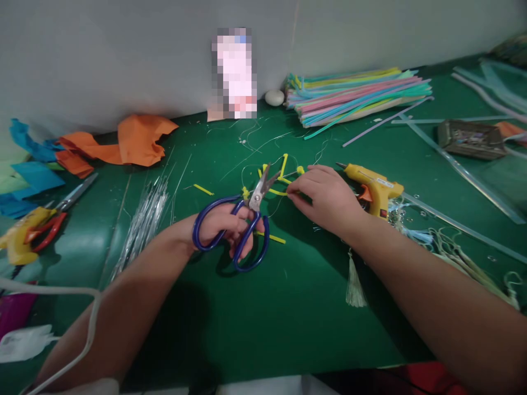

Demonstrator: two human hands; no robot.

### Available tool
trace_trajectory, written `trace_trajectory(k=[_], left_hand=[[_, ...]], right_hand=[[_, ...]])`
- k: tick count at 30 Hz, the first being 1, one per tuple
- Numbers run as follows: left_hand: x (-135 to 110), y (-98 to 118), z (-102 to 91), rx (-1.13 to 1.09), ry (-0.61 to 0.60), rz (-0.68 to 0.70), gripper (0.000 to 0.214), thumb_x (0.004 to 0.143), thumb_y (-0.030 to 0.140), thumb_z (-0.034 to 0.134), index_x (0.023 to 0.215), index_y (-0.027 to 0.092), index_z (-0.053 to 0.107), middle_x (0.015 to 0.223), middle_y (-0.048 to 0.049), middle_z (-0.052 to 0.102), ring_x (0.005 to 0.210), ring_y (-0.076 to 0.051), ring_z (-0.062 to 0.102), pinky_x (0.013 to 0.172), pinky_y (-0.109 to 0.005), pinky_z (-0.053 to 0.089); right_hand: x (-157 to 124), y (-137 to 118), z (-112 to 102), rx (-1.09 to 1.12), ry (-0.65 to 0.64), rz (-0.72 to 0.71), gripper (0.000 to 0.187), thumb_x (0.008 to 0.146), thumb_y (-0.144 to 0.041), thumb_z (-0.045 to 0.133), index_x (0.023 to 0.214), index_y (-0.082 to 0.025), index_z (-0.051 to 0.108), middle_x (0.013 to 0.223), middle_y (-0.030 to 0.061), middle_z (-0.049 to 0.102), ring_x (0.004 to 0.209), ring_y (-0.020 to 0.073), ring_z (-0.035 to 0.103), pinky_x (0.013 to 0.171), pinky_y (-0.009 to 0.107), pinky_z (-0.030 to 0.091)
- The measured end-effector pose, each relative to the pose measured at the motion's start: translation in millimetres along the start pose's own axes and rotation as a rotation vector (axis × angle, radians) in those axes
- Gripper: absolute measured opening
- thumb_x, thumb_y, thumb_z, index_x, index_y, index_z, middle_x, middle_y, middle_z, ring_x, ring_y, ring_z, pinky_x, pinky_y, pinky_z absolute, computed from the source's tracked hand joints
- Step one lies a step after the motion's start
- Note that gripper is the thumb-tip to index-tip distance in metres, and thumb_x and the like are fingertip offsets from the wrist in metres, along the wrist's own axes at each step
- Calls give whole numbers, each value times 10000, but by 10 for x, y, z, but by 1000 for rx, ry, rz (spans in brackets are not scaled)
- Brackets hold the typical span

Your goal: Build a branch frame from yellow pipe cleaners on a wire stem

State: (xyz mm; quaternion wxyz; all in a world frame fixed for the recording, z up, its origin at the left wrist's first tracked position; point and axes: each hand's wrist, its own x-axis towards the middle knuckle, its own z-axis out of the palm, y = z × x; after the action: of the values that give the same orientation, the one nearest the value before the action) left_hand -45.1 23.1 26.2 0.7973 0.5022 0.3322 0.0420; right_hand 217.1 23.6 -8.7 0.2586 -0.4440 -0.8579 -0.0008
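My left hand grips blue-handled scissors, fingers through the loops, blades parted and pointing up-right. The blades sit at a small yellow strip figure on the green table. My right hand pinches that yellow piece from the right, fingers closed on it. Short yellow offcuts lie near the scissors.
A yellow glue gun lies just right of my right hand. A bundle of coloured strips rests at the back right, orange paper and blue paper at the back left, clear thin sticks on the left, a second glue gun with red scissors far left, a white tassel under my right forearm.
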Motion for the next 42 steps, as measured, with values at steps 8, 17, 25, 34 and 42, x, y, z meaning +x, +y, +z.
trace_trajectory(k=[8,17,25,34,42], left_hand=[[-175,49,-50,106,-97,-214,219,830,235,520,1022,151,584,636,-60,710,495,-159,644,487,-219,484],[-137,37,5,135,-70,-226,210,823,267,550,1002,161,574,620,-47,702,502,-177,658,471,-230,494],[50,30,262,257,50,-179,313,727,205,503,1030,173,578,660,-45,719,547,-184,675,499,-250,519],[181,23,422,66,173,-260,362,656,171,503,1018,173,504,601,-34,690,527,-214,696,437,-239,504],[165,23,426,179,148,-174,205,770,201,466,969,177,507,586,-19,664,483,-172,651,347,-176,408]], right_hand=[[-8,19,20,-15,11,30,155,919,-221,512,844,-231,648,867,60,736,847,226,657,1006,433,456],[-5,17,20,10,40,92,158,928,-260,529,835,-247,656,844,47,714,836,227,638,881,407,486],[-4,-56,12,8,34,67,173,943,-246,512,854,-223,658,880,72,731,865,244,652,837,399,480],[-10,-145,-21,10,54,15,181,978,-242,483,879,-216,632,947,71,734,926,232,633,789,371,427],[-16,-121,20,3,97,-10,148,971,-228,500,876,-209,612,931,70,730,892,234,631,762,378,431]])
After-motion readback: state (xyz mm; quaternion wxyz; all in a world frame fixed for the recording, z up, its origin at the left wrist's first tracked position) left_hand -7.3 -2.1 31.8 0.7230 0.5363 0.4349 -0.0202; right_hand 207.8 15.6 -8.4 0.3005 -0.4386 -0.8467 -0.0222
